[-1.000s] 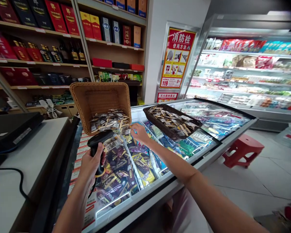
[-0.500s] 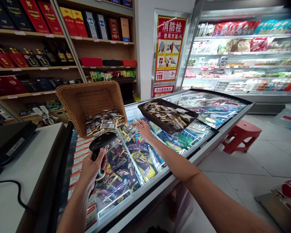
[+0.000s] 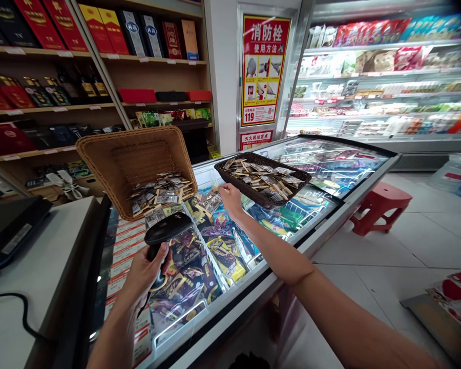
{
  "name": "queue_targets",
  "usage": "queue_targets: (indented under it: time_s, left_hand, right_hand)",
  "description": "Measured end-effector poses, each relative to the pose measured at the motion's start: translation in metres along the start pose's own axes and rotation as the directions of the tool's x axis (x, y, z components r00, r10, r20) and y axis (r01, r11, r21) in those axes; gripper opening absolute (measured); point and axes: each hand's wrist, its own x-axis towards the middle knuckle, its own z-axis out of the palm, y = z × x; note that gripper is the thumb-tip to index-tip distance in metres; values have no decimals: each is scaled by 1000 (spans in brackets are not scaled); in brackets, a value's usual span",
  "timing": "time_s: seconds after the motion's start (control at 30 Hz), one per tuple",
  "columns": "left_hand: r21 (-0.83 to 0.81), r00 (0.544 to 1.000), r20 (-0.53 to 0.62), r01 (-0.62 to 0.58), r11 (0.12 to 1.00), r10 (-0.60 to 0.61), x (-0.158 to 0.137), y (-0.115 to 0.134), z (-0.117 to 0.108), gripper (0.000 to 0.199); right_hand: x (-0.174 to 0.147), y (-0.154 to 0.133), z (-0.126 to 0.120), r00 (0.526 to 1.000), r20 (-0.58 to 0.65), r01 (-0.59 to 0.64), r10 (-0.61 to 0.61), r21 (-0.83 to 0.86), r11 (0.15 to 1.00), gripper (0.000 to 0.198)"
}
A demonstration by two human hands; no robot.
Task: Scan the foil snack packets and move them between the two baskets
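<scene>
My left hand [image 3: 148,271] is wrapped around the handle of a black barcode scanner [image 3: 169,228], its head over the freezer's glass top. In my right hand [image 3: 230,197] the fingers are pinched at the end of a small clear packet [image 3: 210,200] with pale strips, above the glass. Left of that packet a tan wicker basket [image 3: 138,159] stands tilted, its opening toward me, with many similar packets [image 3: 165,192] inside. Just right of my right hand lies a dark brown woven tray [image 3: 261,197], heaped with more such packets [image 3: 267,177].
Under the glass, the freezer [image 3: 249,284] holds colourful ice-cream wrappers. A white counter [image 3: 57,251] with a black device [image 3: 13,230] is at left. On the right floor are a red stool [image 3: 382,205] and water bottles [image 3: 453,174]. Stocked shelves stand behind.
My right hand has shifted slightly right, nearer the dark tray, and its fingers are more curled. The scanner in my left hand has tilted and moved a little. The view has shifted slightly.
</scene>
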Motion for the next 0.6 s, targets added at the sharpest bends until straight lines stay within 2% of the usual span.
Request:
queue_targets:
  time_s: [0.1,0.2,0.43,0.6]
  left_hand:
    - [-2,999,-43,-25,1000,25,-2,1,4,50]
    - [-3,997,-72,-33,999,33,-5,3,8,49]
    - [13,993,-111,-37,999,39,-8,10,10,51]
    - [-24,975,-220,-36,999,30,2,-4,1,52]
  right_hand:
    - [-1,0,0,1000,11,19,-19,11,1000,21]
    - [1,0,1,1000,19,-14,14,24,1000,20]
    - [6,7,10,996,-39,-74,75,37,997,18]
    - [34,8,10,978,-90,-166,190,222,961,14]
